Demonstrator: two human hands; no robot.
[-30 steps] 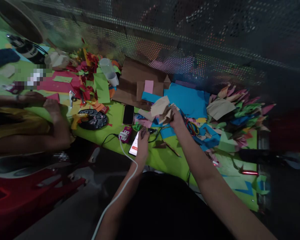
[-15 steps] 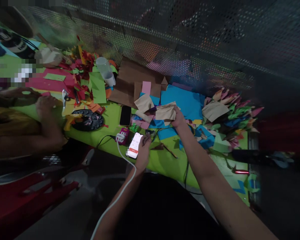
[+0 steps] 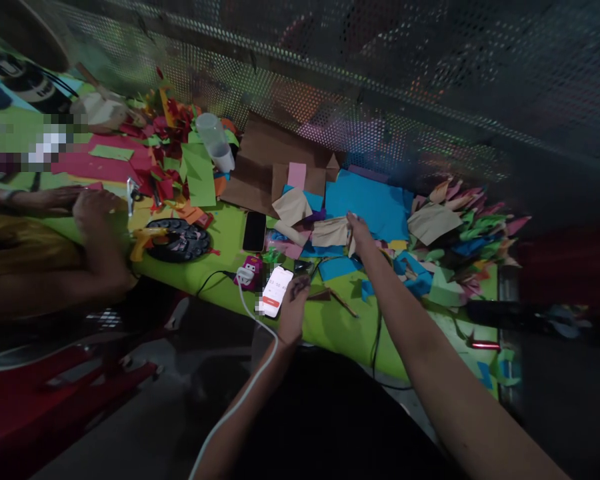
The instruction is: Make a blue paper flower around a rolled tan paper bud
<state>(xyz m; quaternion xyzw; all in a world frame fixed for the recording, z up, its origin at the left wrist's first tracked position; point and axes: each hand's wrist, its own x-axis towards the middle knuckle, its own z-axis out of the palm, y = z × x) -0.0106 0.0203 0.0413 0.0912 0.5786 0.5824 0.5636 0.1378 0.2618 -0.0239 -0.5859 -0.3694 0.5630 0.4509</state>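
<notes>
My right hand [image 3: 360,235] reaches over the table, its fingers pinched at the right edge of a creased beige paper piece [image 3: 330,232]. A narrow beige strip shows just under those fingers. My left hand [image 3: 295,308] is closer to me, beside a lit phone [image 3: 276,292] with a timer-like screen. Its fingers are curled and in shadow; something dark seems to be in them, but I cannot make it out. Behind the phone is a purple plug adapter [image 3: 249,273] with a white charger. A brown paper cone [image 3: 320,295] and a pencil-like stick [image 3: 344,303] lie right of my left hand.
Blue paper sheets [image 3: 370,203] and brown cardboard [image 3: 255,157] lie at the back against a perforated metal panel [image 3: 290,93]. Folded paper flowers [image 3: 480,227] crowd the right. A dark phone [image 3: 254,231], a yellow glue gun [image 3: 143,243] and another person's hands [image 3: 93,207] are leftward. A white cable [image 3: 257,380] crosses my left arm.
The view has shifted slightly. My right fingers have moved up to the beige paper's top right edge, and the paper now lies lower and flatter. My left hand stays by the lit phone.
</notes>
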